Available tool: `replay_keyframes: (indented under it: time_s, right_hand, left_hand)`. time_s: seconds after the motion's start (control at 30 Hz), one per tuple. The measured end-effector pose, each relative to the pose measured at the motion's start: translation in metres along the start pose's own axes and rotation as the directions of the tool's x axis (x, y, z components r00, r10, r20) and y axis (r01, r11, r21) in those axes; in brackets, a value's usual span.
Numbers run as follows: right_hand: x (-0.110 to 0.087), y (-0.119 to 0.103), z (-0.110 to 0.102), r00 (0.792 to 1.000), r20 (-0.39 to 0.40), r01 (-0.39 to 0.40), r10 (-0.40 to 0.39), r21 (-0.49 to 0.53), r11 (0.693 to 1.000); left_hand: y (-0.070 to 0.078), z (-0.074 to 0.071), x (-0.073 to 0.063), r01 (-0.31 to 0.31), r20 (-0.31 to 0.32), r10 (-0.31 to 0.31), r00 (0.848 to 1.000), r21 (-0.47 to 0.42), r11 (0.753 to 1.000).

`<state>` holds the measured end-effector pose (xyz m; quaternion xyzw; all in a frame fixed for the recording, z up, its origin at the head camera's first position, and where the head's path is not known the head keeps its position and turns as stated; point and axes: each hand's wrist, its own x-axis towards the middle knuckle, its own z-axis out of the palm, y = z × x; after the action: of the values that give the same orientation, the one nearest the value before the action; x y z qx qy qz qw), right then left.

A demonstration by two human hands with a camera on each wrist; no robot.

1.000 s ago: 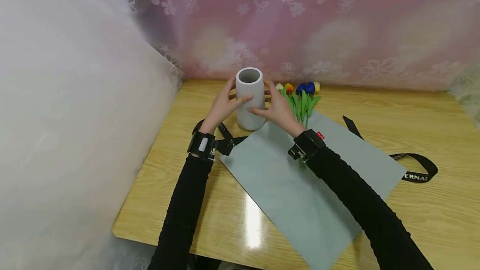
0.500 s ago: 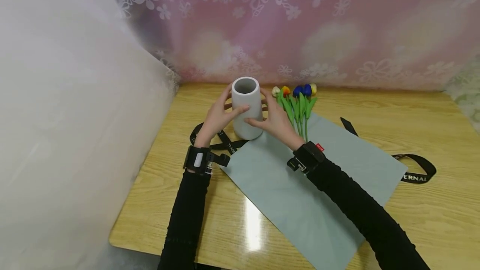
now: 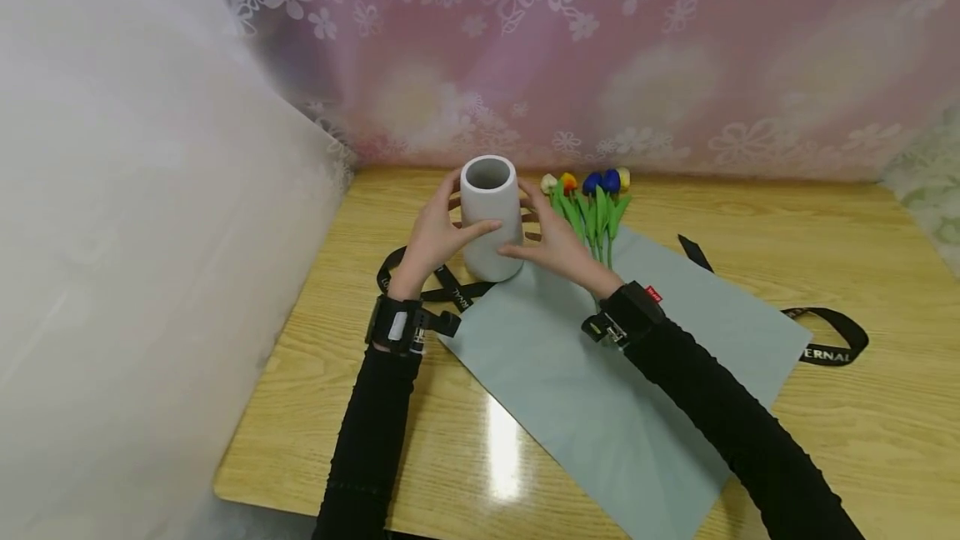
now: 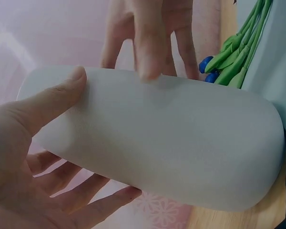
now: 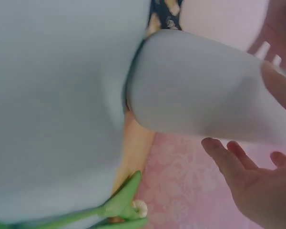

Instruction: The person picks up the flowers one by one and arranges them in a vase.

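Observation:
A white vase stands upright near the back of the table, its dark round mouth facing up in the head view. My left hand holds its left side, thumb across the front and fingers behind. Facing it, my right hand is spread loosely about the right side. In the right wrist view, a small gap shows between the right hand's fingertips and the vase. Artificial tulips, white, orange, blue and yellow, lie just right of my right hand, their stems over a grey-green wrapping sheet.
A black ribbon with white lettering lies beside the vase's base and under the sheet's left corner. Another ribbon part loops out at the sheet's right. A pink floral curtain hangs along the table's back edge, and white fabric at the left.
The vase and both hands have come down and slightly nearer in the head view. Over the last half second the vase barely moves, while my right wrist shifts a little right and down.

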<state>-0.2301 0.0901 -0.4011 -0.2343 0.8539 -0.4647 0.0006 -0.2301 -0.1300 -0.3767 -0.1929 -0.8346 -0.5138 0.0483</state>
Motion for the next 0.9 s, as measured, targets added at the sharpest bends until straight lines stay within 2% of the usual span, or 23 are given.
replay_keyframes:
  time_s: [0.1,0.2,0.4,0.53,0.6,0.73,0.9]
  right_hand:
    - [-0.007,0.001,-0.017,0.999,0.049,-0.01,0.01,0.004,1.0]
    - [-0.014,0.001,-0.037,0.999,0.046,-0.016,0.017,-0.038,0.999]
    - [-0.026,0.008,-0.07,0.995,-0.082,-0.07,0.062,-0.09,0.993]
    - [-0.031,0.017,-0.074,0.977,-0.164,-0.162,0.136,-0.161,0.974]
    - [-0.033,0.024,-0.071,0.969,-0.149,-0.224,0.197,-0.192,0.956]
    - [-0.03,0.037,-0.06,0.94,-0.04,-0.337,0.339,-0.28,0.899]
    - [-0.018,0.047,-0.044,0.923,0.019,-0.336,0.385,-0.45,0.827]
  left_hand:
    - [-0.001,0.001,0.001,0.014,-0.008,-0.014,1.0,0.001,1.0]
    - [0.0,0.001,0.001,0.024,-0.005,-0.024,1.0,-0.007,1.0]
    - [0.001,-0.003,-0.001,0.025,0.039,-0.024,0.999,-0.027,0.999]
    - [0.0,-0.005,-0.003,0.022,0.05,-0.02,0.999,-0.026,0.999]
    - [-0.001,-0.005,-0.003,0.017,0.047,-0.016,0.999,-0.02,1.0]
    - [-0.003,-0.004,-0.003,0.006,0.044,-0.005,0.999,-0.018,1.0]
    - [-0.004,-0.004,-0.003,0.005,0.047,-0.004,0.999,-0.022,1.0]
